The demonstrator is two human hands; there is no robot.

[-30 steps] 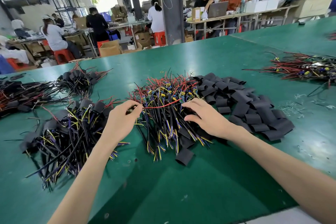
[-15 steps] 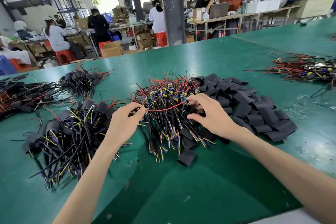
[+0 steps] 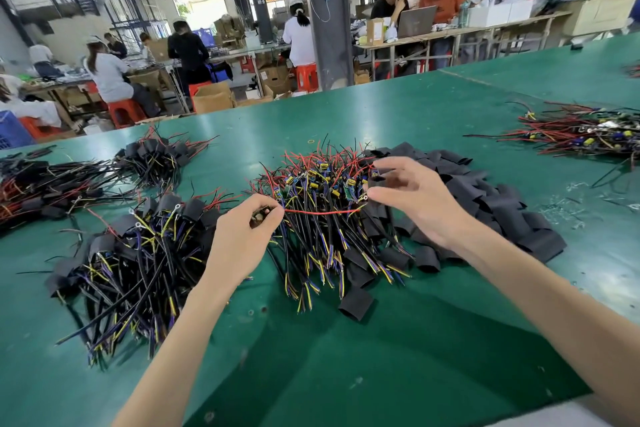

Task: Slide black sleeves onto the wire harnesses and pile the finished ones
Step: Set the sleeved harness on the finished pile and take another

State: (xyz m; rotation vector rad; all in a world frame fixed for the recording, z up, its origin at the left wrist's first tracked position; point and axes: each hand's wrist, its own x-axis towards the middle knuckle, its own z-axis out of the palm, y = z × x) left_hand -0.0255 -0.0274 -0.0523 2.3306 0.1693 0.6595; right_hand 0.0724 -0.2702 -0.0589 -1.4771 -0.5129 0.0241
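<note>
Unsleeved harness pile (image 3: 322, 239) centre frame on green table (image 3: 346, 367); loose black sleeves (image 3: 485, 198) heaped right of it; finished pile (image 3: 138, 253) lower left; left hand (image 3: 242, 243) pinches harness board (image 3: 260, 217); red wire (image 3: 318, 212) runs to right hand (image 3: 415, 199), pinching one sleeve (image 3: 376, 179).

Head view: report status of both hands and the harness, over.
Left hand grips wire harness by its board end. Right hand pinches black sleeve at red lead's tip. Sleeve not yet on. Nothing blocking.
</note>
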